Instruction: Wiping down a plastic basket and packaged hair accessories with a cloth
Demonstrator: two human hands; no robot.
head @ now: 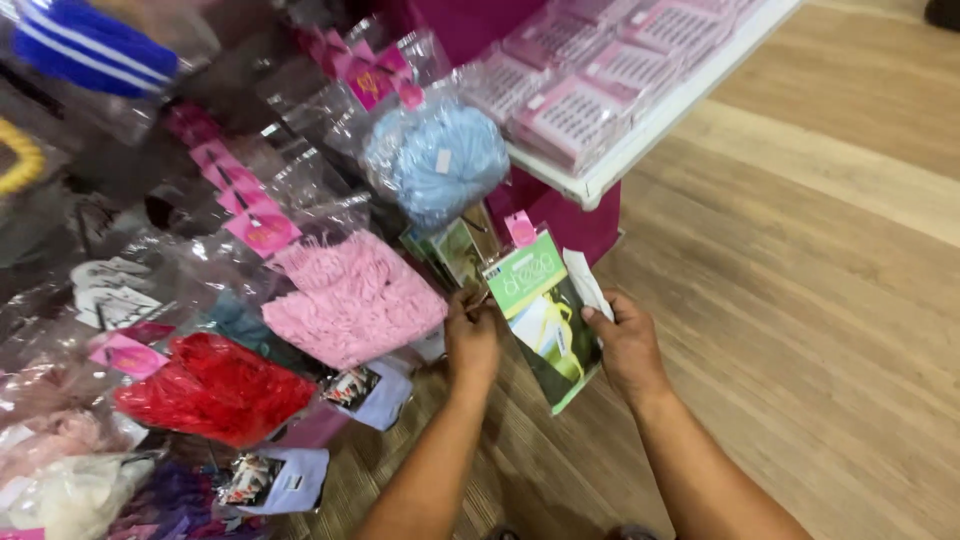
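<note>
Green-topped flat packet (545,320), pink tag, pinched between both hands' fingers (600,312).

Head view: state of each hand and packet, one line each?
left hand: fingers pinched at the green packet's left edge
right hand: gripping the green packet's right edge
green packet: sealed, held tilted between both hands
pink fluffy packet: bagged, hanging on the rack
red fluffy packet: bagged, hanging
blue fluffy packet: bagged, hanging

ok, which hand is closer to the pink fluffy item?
Left. The left hand sits just right of the pink fluffy item, nearly touching; the right hand is farther right, beyond the green packet.
</note>
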